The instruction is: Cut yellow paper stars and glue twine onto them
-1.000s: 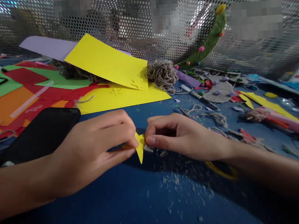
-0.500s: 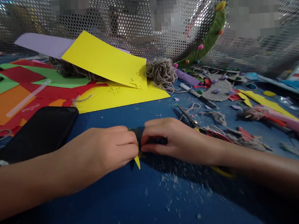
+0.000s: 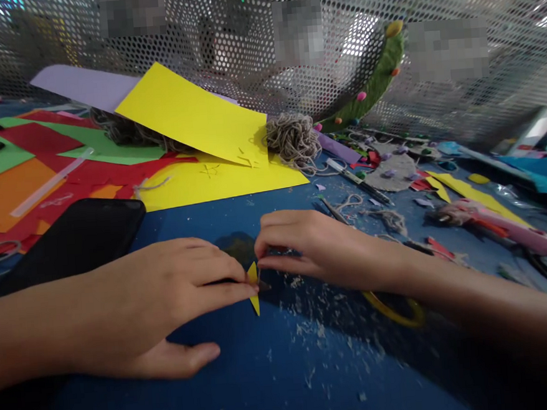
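A small pointed piece of yellow paper (image 3: 255, 304) lies on the blue table between my hands. My left hand (image 3: 168, 300) rests palm down with fingers stretched out and thumb spread away; its fingertips touch the paper's left side. My right hand (image 3: 299, 244) is closed in a pinch just above the paper's right edge. Something thin and brownish runs down from that pinch to the paper, too small to name. Partly under my right forearm are scissors (image 3: 398, 315), with one yellow handle loop showing.
Yellow sheets (image 3: 192, 117), a grey yarn ball (image 3: 293, 142) and a perforated metal screen (image 3: 234, 39) are at the back. A black phone (image 3: 79, 237) lies left, near coloured paper. To the right are a marker (image 3: 360, 183), a pink glue gun (image 3: 513, 222) and scraps.
My left hand has opened from a closed grip, its thumb swinging out and its fingers flattening. More of the yellow piece shows. My right hand stays pinched, shifted slightly left.
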Demonstrator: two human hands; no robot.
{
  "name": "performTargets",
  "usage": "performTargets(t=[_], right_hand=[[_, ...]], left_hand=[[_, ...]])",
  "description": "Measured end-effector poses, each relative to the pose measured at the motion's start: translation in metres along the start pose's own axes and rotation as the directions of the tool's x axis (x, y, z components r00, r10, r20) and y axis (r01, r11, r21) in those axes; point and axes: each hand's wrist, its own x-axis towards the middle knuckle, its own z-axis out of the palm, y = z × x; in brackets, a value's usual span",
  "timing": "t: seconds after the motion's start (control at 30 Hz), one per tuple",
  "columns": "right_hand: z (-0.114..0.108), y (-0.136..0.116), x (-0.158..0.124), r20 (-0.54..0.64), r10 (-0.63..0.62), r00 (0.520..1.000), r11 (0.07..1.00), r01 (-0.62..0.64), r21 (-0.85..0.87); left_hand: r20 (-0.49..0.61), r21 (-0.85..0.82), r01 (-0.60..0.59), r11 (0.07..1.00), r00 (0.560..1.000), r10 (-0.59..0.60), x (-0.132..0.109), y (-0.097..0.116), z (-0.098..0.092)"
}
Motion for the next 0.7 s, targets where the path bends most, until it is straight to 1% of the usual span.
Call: performTargets(t=[0.13, 0.27, 0.4, 0.5, 0.6, 0.7], right_hand=[[0.0, 0.003, 0.009, 0.039, -0.034, 0.999, 0.999, 0.033, 0.012], [-0.001, 0.011, 0.017, 0.064, -0.063, 0.996, 0.998, 0.062, 0.02], [-0.004, 0.022, 0.021, 0.035, -0.063, 0.997, 0.998, 0.062, 0.025], [-0.006, 0.026, 0.027, 0.01, -0.07, 0.998, 0.995, 0.069, 0.068], [-0.004, 0.028, 0.037, -0.027, -0.098, 0.995, 0.989, 0.1, 0.112], [0.0, 0.03, 0.045, -0.023, -0.114, 0.993, 0.988, 0.115, 0.1]], left_hand=[[0.014, 0.072, -0.04, 0.997, 0.999, 0.039, -0.004, -0.003, 0.001], [0.051, 0.102, -0.044, 0.994, 0.998, 0.039, -0.006, -0.005, 0.001], [0.08, 0.076, -0.022, 0.997, 0.997, 0.016, -0.005, -0.007, -0.001], [0.088, 0.064, -0.007, 0.998, 0.996, 0.001, -0.003, -0.008, -0.002], [0.106, 0.059, -0.002, 0.998, 0.994, -0.005, -0.001, -0.01, -0.004], [0.137, 0.06, -0.006, 0.998, 0.991, -0.002, 0.0, -0.012, -0.005]])
